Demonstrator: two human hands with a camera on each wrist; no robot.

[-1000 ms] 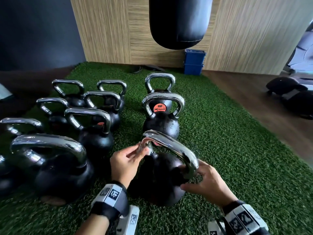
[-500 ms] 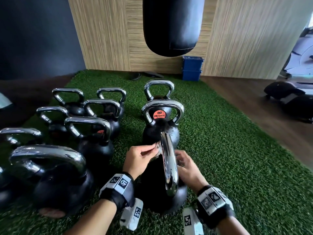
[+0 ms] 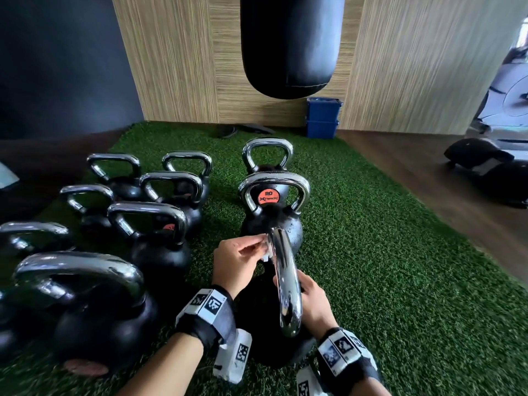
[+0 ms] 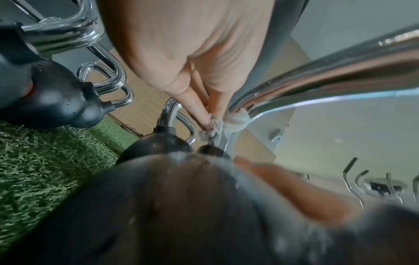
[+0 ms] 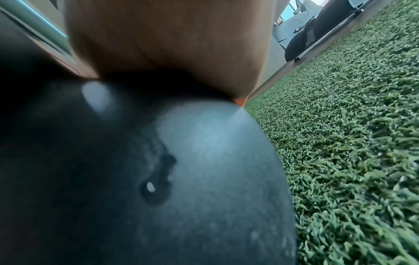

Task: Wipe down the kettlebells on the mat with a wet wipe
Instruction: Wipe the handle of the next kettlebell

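Kettlebell (image 3: 265,324): a black, matte ball with a curved chrome handle (image 3: 284,284), stood on the green mat (image 3: 385,267) nearest the person, its handle seen edge-on; water drops are seen on the ball.
Wet wipe (image 4: 223,123): white and crumpled, pressed against the far end of the handle.
Left hand (image 3: 233,264): its grip is pinched on the wipe with fingertips.
Right hand (image 3: 311,301): laid against the ball beside the handle; whether its fingers are curled cannot be told.
Other kettlebells (image 3: 148,224): stood in rows to the left and ahead.

Kettlebell (image 3: 274,324): matt black body, glossy chrome handle (image 3: 285,281); wet wipe (image 4: 223,123): frayed white cloth; mat (image 3: 400,267): rough green artificial turf.
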